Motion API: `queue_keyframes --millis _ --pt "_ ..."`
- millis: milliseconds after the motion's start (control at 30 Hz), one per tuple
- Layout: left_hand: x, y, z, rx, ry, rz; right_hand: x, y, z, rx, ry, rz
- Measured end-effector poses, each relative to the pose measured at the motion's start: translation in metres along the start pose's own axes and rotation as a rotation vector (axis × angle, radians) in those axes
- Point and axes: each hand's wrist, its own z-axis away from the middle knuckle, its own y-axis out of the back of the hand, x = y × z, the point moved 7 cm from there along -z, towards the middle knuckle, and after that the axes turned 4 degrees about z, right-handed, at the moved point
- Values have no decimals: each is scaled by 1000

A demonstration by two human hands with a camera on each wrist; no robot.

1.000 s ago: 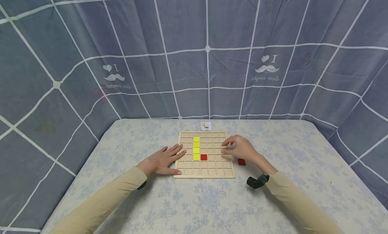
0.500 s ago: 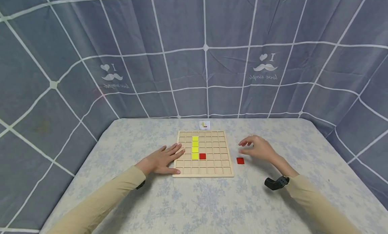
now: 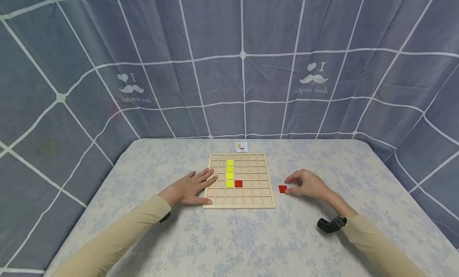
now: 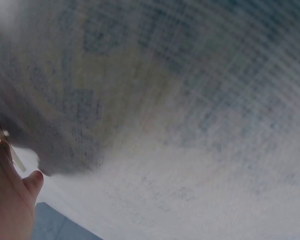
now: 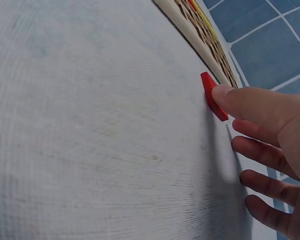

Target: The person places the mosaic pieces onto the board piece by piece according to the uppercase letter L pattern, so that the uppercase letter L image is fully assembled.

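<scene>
A wooden grid board (image 3: 251,207) lies on the table, with a column of several yellow tiles (image 3: 230,169) in its cells. One red tile (image 3: 238,183) sits in the cell right of the lowest yellow one. On the board's left edge rests my left hand (image 3: 190,188), fingers spread flat. To the right of the board, a loose red square tile (image 3: 282,189) is on the tablecloth. My right hand (image 3: 309,184) is beside it, thumb tip right at the tile. In the right wrist view the thumb (image 5: 240,100) overlaps the tile, while the other fingers are spread apart from it.
A small printed pattern card (image 3: 241,147) lies just behind the board. The table wears a pale floral cloth (image 3: 229,241). A blue-grey gridded curtain (image 3: 215,89) hangs behind and at both sides. Each wrist carries a black band (image 3: 331,224).
My right hand has left the board's right side, moved right and come down at the loose red tile. My left hand stays on the board. The view has shifted slightly.
</scene>
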Motion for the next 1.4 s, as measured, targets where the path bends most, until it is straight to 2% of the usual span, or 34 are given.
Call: queue_keyframes --millis 267,467,633,867,1167,1400 --pt "-1 0 0 -6 3 4 -4 -2 2 25 59 22" --pt "-3 -1 -1 -10 8 10 -5 -2 1 35 66 44" --pt "-2 -1 0 -10 8 6 -6 -3 -1 46 59 88" --pt "0 0 0 -11 11 0 -9 -1 -9 62 1 90" --pt "0 1 0 7 -17 10 -31 -5 -26 98 91 70" --pt "-1 0 0 -2 -13 -4 -50 -14 -42 87 94 47"
